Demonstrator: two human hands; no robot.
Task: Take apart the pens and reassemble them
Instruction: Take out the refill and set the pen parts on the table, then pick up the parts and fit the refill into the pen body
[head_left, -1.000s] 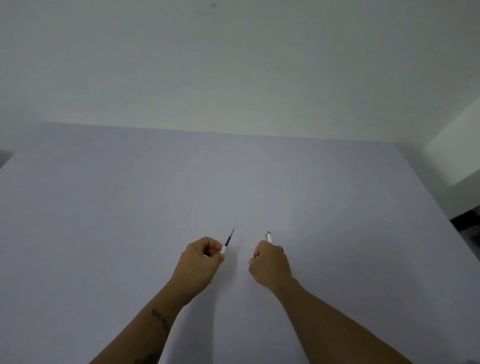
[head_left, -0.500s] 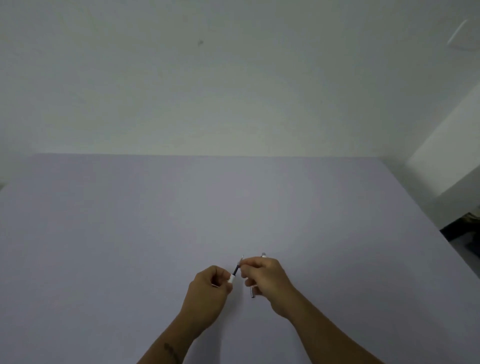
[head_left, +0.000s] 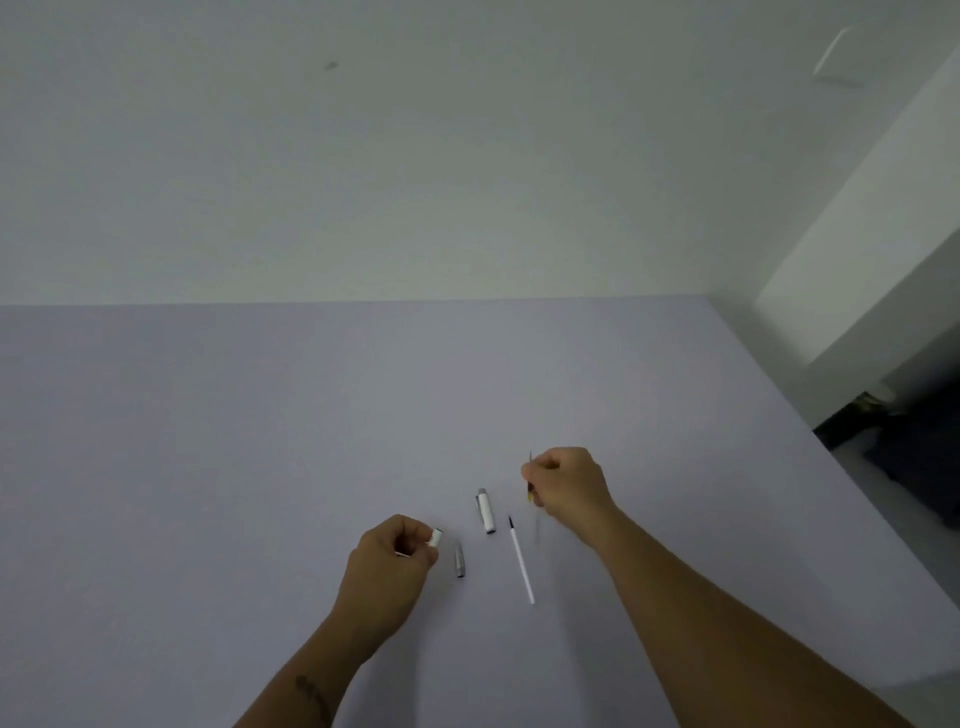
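Note:
My left hand is closed around a white pen barrel, whose open end sticks out past my thumb. My right hand pinches a thin dark refill that points up and away. Loose on the lilac table between my hands lie a white pen cap, a small grey tip piece and a second, white refill with a dark point.
The table's right edge runs diagonally past my right arm, with a dark floor area beyond it. A pale wall stands behind the table's far edge.
My hands have separated. The right hand drew the refill out of the barrel and moved right and away. A cap, a tip piece and a white refill now lie on the table.

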